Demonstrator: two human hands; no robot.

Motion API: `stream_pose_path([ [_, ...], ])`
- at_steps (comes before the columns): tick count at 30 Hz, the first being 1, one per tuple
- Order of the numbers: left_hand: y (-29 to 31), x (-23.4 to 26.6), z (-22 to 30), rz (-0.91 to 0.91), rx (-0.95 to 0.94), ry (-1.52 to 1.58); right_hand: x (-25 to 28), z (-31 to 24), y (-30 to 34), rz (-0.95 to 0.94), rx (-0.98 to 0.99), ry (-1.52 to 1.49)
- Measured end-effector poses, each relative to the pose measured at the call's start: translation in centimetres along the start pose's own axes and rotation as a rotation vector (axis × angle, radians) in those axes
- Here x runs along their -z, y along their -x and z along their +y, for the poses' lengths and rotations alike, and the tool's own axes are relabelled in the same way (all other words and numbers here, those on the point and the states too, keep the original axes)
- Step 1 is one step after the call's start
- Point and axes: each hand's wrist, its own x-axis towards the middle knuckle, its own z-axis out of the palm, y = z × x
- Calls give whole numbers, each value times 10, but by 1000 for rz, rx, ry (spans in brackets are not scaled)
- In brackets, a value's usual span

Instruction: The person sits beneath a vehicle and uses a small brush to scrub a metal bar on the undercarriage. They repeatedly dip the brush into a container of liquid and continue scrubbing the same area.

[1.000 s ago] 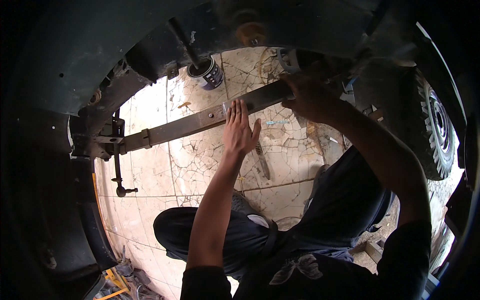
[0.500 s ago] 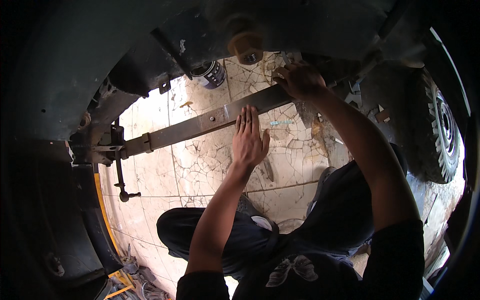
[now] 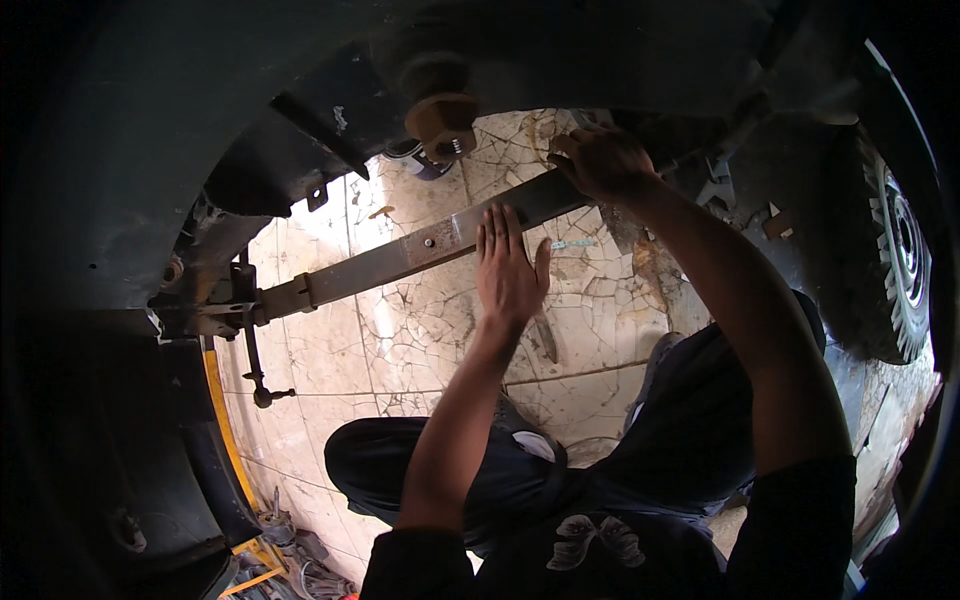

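Note:
A long dark metal leaf spring (image 3: 372, 268) runs from the lower left toward the upper right beneath the vehicle, with a small bolt head (image 3: 429, 243) on its face. My left hand (image 3: 512, 268) lies against the near edge of it, fingers stretched out and resting on its surface. Farther right, my right hand (image 3: 604, 165) is bent over the spring's upper right part, its fingers curled around it. The shade there hides the fingertips. At the left end the spring meets a shackle bracket (image 3: 232, 290), beside which a short link rod (image 3: 254, 350) hangs down.
A large rusty nut (image 3: 441, 125) juts from the dark underbody (image 3: 200, 100) above, partly covering a paint can (image 3: 425, 163). A tyred wheel (image 3: 905, 250) stands at the right. Loose metal parts (image 3: 300, 560) lie lower left on the cracked tile floor (image 3: 330, 400).
The view has shifted slightly, so the nut now covers more of the can. My left hand stays flat on the leaf spring, and the right keeps its place with little visible movement.

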Motion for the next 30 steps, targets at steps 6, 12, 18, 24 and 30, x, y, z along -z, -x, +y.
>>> stream_pose_path([
  [6, -42, -10, -19, -17, 53, 27, 5, -6, 1, -80, -49, 24],
  [12, 19, 7, -23, -91, 0, -15, 2, 2, -1, -66, -65, 17],
  [18, 12, 12, -43, -29, -54, -64, 3, -7, 0, -49, -108, 51],
  [24, -18, 15, -58, -47, 95, -77, -2, -5, -3, -76, -98, 42],
  [30, 35, 16, -54, -65, -20, -38, 2, 0, 2, -19, -98, 59],
])
